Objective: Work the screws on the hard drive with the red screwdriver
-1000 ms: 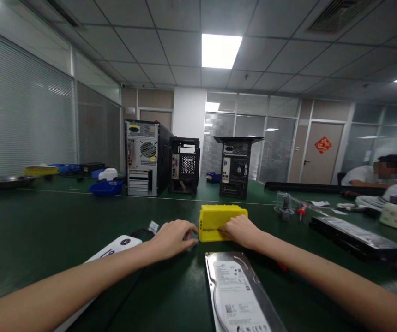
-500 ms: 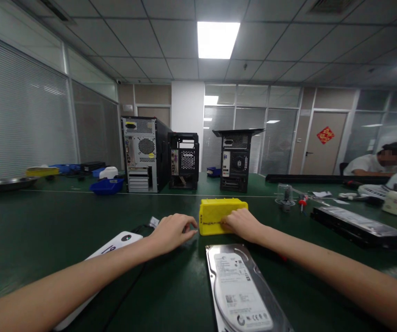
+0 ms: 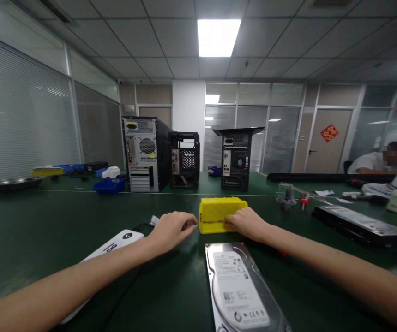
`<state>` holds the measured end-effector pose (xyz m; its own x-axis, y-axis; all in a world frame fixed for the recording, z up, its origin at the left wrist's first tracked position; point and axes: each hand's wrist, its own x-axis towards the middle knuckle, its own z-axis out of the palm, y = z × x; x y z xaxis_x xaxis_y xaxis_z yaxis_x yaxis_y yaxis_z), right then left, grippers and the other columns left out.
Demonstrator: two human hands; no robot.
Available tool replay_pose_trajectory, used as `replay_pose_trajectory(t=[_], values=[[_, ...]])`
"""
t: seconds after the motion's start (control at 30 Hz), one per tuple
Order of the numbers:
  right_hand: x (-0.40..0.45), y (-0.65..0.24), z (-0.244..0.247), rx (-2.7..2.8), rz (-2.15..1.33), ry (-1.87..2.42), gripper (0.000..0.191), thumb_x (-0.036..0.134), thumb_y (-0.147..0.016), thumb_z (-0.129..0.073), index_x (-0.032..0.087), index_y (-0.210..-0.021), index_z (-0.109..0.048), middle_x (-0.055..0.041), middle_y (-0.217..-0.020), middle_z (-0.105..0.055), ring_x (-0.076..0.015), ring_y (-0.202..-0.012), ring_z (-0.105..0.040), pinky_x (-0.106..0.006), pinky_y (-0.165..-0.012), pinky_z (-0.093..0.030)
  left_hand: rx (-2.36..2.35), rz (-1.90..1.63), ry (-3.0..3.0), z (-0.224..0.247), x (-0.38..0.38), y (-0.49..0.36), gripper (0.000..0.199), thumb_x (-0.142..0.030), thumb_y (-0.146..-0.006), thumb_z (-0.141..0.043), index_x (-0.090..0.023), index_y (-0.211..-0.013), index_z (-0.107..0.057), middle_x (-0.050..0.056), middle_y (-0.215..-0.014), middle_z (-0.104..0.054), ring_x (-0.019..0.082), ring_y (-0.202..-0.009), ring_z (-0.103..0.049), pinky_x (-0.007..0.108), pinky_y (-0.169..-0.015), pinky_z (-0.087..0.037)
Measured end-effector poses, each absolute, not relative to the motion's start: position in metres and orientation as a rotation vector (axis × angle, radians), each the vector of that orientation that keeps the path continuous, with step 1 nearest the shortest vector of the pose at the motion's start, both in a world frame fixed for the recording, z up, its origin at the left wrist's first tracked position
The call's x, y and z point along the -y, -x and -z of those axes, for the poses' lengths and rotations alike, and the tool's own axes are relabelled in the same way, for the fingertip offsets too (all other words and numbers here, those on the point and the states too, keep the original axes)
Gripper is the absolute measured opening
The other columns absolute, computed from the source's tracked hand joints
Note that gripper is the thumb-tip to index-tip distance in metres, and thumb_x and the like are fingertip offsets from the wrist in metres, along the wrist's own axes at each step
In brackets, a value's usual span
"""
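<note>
Grip kinda can't be read on the right hand (image 3: 249, 223), fingers dipped in a yellow plastic bin (image 3: 215, 208).
Left hand (image 3: 171, 230) is left loosely curled, unclenched, beside it.

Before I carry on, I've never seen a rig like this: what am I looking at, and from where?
There is no robot: you see a person's two bare hands through one camera worn on the head, looking forward and down. The right hand has its fingertips at the yellow bin, by a row of small dark bits. The left hand is curled beside the bin. I cannot tell whether either pinches anything. On the green table, a hard drive lies nearest, and a white slab marked 18 lies partly behind the left forearm. Three computer cases stand farther back.
</note>
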<state>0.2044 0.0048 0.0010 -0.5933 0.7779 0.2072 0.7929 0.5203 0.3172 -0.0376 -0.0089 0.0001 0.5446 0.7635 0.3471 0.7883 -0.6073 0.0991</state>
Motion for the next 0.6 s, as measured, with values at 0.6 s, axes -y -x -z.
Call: replay_pose_trajectory(t=[0.6], values=[[-0.024, -0.197, 0.011, 2.642, 0.468, 1.468, 0.031, 0.031, -0.086, -0.039, 0.021, -0.101, -0.064, -0.0095, -0.091, -0.069, -0.0247, -0.081, -0.065, -0.030, -0.064, -0.046, 1.338, 0.547, 2.727, 0.002, 0.008, 0.035, 0.022, -0.031, -0.084, -0.043, -0.023, -0.093, -0.062, 0.000, -0.081, -0.062, 0.013, -0.067, -0.053, 0.023, -0.059, -0.036]])
